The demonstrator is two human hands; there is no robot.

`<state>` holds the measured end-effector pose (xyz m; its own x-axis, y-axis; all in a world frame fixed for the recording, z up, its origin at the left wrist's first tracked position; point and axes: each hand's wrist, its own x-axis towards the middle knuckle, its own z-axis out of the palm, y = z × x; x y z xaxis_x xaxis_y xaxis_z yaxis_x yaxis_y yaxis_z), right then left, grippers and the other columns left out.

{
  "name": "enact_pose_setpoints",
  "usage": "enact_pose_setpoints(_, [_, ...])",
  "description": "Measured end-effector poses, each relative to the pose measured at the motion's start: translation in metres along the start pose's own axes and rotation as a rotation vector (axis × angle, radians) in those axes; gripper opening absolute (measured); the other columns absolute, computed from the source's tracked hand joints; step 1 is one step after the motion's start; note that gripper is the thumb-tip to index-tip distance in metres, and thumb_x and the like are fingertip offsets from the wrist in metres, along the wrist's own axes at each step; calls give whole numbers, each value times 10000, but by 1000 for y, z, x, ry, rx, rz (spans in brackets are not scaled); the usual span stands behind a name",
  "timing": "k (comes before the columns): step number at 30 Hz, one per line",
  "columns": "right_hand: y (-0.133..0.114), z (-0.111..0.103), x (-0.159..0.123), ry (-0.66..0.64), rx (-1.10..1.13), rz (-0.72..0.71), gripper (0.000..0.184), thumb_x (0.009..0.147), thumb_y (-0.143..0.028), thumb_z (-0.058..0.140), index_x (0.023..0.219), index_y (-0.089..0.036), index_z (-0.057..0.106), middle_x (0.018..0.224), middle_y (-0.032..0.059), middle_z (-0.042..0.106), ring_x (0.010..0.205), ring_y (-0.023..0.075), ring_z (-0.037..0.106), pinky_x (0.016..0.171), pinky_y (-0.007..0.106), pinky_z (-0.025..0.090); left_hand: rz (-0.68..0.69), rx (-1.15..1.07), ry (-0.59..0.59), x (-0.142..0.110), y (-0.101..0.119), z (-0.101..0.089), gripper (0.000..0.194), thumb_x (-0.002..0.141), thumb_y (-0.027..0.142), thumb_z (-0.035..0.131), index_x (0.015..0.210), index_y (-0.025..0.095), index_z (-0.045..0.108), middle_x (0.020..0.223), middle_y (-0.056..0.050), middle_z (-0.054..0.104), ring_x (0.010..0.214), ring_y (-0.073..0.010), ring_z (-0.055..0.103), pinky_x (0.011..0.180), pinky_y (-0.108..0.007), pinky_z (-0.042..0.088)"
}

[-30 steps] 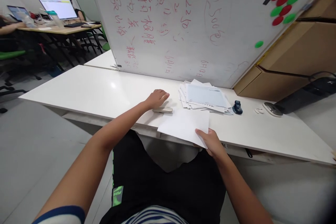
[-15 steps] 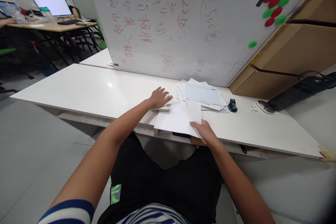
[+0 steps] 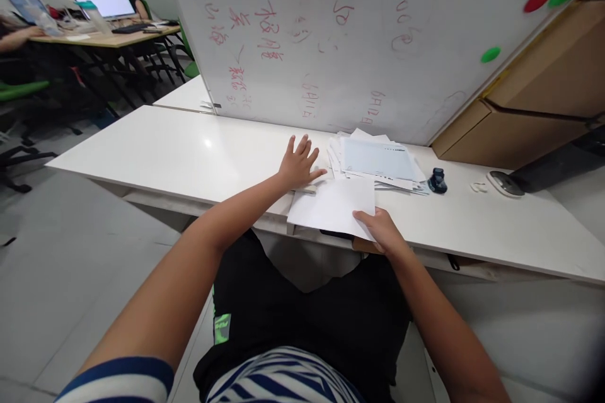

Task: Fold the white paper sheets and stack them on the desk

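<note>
In my right hand (image 3: 382,230) is the near right edge of white paper (image 3: 333,204), pinched with the thumb on top; whether it is one sheet or more I cannot tell. The paper reaches over the table's front edge. My left hand (image 3: 300,167) lies with fingers spread above the paper's far left corner. Under its palm shows the end of a pale, narrow tool (image 3: 309,189), probably a stapler, mostly hidden by the hand. Just behind the paper lies a loose stack of printed sheets (image 3: 378,160), a bluish one on top.
On the white table (image 3: 189,157), right of the stack, are a small dark blue object (image 3: 437,181), white earbuds (image 3: 478,187) and a computer mouse (image 3: 505,184). A whiteboard (image 3: 274,88) stands along the back, with cardboard boxes (image 3: 491,138) at right. People sit at a desk (image 3: 118,38) far left.
The view has shifted, so the table and hands appear farther right. My left hand's fingers are more raised and spread. My right hand keeps its pinch on the paper.
</note>
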<state>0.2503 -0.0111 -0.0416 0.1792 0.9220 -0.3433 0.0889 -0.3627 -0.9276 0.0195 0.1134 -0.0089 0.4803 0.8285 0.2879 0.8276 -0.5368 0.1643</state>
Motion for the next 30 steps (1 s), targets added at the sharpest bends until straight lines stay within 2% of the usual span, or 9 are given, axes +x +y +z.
enact_pose_setpoints(3, [-1,1,-5,-13,31,-27,315,640,-259,719,925,-127,690,943,102,746,808,238,699,689,310,551,-33,56,69,0,-4,-1,622,908,614,333,1387,231,433,1532,-92,321,1468,-303,56,1164,-550,-55])
enact_pose_setpoints(6, [-3,-1,-11,-12,51,-26,299,648,-254,715,915,-121,687,930,105,748,802,239,702,687,309,553,-190,55,117,1,-19,-2,589,942,597,233,1295,228,528,1489,-92,392,1444,-295,161,1162,-550,23])
enact_pose_setpoints(10, [-3,-16,-16,33,38,-34,293,654,-255,727,915,-127,691,936,102,750,805,236,704,703,309,557,-464,-61,25,-9,-59,-1,636,957,567,116,1249,219,561,1426,-101,478,1391,-320,277,1108,-561,210])
enact_pose_setpoints(13, [-1,-36,-16,96,14,-53,302,649,-274,752,915,-144,696,956,91,749,845,240,702,740,315,558,-617,-6,-55,-27,-88,4,658,937,591,145,1331,195,492,1495,-144,379,1420,-375,201,1084,-608,204])
enact_pose_setpoints(16, [2,-56,-19,149,18,-64,333,635,-304,779,926,-165,695,980,76,746,862,234,699,750,312,559,-589,94,-105,-41,-102,13,720,910,626,181,1437,169,359,1565,-182,211,1448,-381,113,1101,-621,130])
enact_pose_setpoints(20, [4,-70,-24,203,88,-98,386,614,-349,791,934,-162,685,974,81,744,841,236,699,724,319,565,-558,125,-118,-45,-102,20,749,903,633,162,1475,169,296,1577,-167,180,1454,-336,141,1131,-565,121])
enact_pose_setpoints(25, [10,-69,-21,208,87,-73,428,598,-371,798,945,-147,685,942,90,745,800,236,696,703,328,560,-563,115,-121,-44,-99,19,746,904,629,150,1485,179,275,1584,-143,174,1456,-332,133,1134,-562,120])
enact_pose_setpoints(30, [11,-66,-11,203,115,-79,450,601,-359,811,984,-164,680,994,77,736,841,227,692,753,326,559,-560,83,-132,-45,-99,17,746,906,629,145,1490,178,252,1588,-136,161,1457,-339,111,1137,-565,101])
